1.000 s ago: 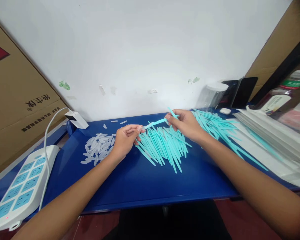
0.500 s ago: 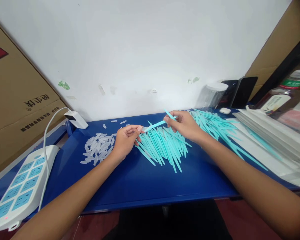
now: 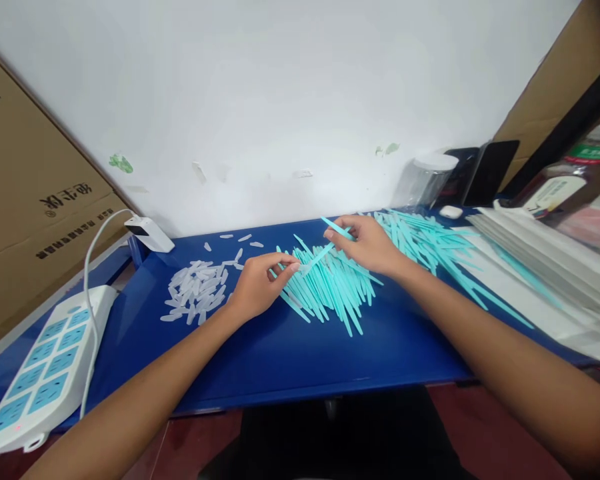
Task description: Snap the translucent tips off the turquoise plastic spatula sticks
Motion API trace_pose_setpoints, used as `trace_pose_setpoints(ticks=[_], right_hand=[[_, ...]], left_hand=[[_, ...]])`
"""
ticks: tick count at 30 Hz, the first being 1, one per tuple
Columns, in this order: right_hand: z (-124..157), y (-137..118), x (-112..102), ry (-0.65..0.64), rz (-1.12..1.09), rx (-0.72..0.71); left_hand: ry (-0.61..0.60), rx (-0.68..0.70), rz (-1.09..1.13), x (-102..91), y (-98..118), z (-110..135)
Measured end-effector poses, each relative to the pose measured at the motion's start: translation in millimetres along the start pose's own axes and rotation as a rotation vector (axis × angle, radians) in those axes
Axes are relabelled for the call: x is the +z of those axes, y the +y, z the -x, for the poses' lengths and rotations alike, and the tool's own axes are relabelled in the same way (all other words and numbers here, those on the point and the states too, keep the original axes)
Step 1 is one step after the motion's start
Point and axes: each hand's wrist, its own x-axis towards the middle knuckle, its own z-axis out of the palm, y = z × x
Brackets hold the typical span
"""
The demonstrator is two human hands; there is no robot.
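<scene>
My left hand (image 3: 260, 280) is closed in a pinch on a small translucent cap (image 3: 304, 268), at the lower end of a slim turquoise stick, apparently an eyebrow razor (image 3: 322, 254). My right hand (image 3: 363, 243) grips that razor's upper end, with a second turquoise stick (image 3: 334, 227) jutting up-left from its fingers. Whether the cap is fully seated I cannot tell. Under both hands lies a fanned pile of turquoise razors (image 3: 325, 287). A heap of loose translucent caps (image 3: 195, 293) lies to the left of my left hand. Beyond my right hand is another turquoise pile (image 3: 420, 240).
A white power strip (image 3: 50, 367) with a cable lies at left, near a small white device (image 3: 150, 235). At right are a clear lidded jar (image 3: 425, 183), an earbud case (image 3: 451, 212), stacked clear-and-white packets (image 3: 545, 267) and a bottle (image 3: 555, 187). A white wall (image 3: 280, 100) backs the blue table (image 3: 300, 373).
My left hand has shifted slightly right and lower, bringing the cap down along with the razor's lower end. My right hand keeps its grip, and the razor now slopes more steeply.
</scene>
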Motion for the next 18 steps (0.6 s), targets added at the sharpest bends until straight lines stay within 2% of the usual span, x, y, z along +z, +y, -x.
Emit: trace_pose_setpoints(ticks=[3,6,18], right_hand=[[-0.2,1.7,1.5,-0.005,0.017,-0.034],[0.4,0.7,2.1,-0.019,0.024,-0.031],[0.9,1.0,3.2,-0.007,0.019,-0.029]], left_hand=[[-0.112,0.109,-0.07,0.6,3.7,1.5],[-0.176,0.133,-0.073,0.9,5.0,1.9],[-0.129,0.102,-0.049,0.3,-0.4,-0.3]])
